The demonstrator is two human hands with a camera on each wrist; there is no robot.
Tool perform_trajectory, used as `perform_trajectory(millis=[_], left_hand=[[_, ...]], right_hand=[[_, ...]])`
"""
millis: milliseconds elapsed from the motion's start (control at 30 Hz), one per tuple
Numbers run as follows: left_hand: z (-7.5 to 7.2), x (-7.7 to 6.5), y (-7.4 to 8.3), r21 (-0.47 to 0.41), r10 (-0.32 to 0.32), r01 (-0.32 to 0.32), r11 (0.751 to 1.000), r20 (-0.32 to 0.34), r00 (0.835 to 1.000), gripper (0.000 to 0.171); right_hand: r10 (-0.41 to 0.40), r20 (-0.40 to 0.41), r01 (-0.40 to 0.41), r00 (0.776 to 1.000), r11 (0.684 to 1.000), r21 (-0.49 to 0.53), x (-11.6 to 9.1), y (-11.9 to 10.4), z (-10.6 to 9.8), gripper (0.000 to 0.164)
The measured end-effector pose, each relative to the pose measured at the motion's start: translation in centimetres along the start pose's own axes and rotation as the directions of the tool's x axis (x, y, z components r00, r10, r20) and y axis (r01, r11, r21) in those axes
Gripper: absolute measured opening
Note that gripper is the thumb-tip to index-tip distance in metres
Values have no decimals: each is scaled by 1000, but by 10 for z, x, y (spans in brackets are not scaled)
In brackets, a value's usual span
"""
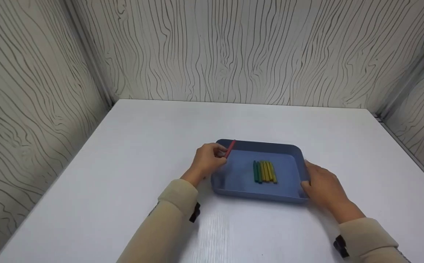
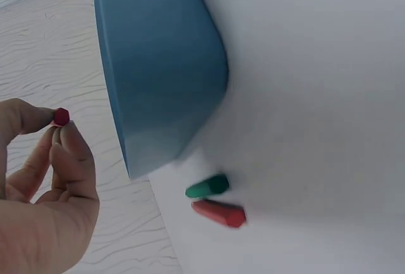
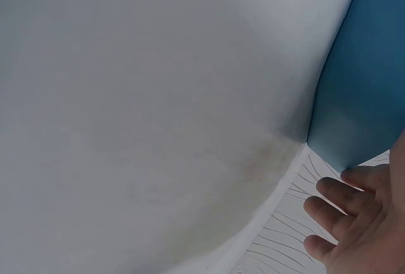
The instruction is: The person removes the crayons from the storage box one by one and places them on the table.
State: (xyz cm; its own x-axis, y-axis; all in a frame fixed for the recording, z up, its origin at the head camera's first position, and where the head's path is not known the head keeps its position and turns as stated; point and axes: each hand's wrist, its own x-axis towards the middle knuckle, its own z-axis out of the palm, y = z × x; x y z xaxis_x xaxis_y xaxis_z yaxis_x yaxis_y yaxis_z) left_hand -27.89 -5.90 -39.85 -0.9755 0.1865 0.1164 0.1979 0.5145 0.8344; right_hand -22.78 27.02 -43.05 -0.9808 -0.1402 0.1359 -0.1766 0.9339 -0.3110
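My left hand [image 1: 207, 159] pinches a red crayon [image 1: 230, 149] between thumb and fingertips, over the left rim of a blue tray [image 1: 233, 188]. The left wrist view shows that crayon end-on, with a six-sided end. Inside the tray, green crayons [image 1: 257, 172] and several yellow crayons [image 1: 268, 171] lie side by side in a row. My right hand [image 1: 325, 184] holds the tray's right side, thumb over the rim and fingers along the outer wall. A green crayon [image 2: 207, 186] and a red crayon [image 2: 219, 213] lie on the table outside the tray, mostly hidden in the head view.
A white table [image 1: 135, 146] bears everything. Panels with a wood-grain pattern [image 1: 212, 54] rise behind it and at both sides. Dark straps [image 1: 195, 212] show at both sleeve cuffs.
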Motion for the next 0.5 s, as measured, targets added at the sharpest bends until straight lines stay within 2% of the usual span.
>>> perform_trajectory(millis=[300, 500], left_hand=[[-26, -8, -21, 26, -68, 69, 997, -26, 997, 26], [-37, -15, -36, 39, -97, 99, 994, -49, 994, 25]], right_hand=[[2, -4, -2, 1000, 1000, -11, 1, 1, 1, 61], [-5, 0, 5, 1000, 1000, -13, 2, 2, 2, 60]])
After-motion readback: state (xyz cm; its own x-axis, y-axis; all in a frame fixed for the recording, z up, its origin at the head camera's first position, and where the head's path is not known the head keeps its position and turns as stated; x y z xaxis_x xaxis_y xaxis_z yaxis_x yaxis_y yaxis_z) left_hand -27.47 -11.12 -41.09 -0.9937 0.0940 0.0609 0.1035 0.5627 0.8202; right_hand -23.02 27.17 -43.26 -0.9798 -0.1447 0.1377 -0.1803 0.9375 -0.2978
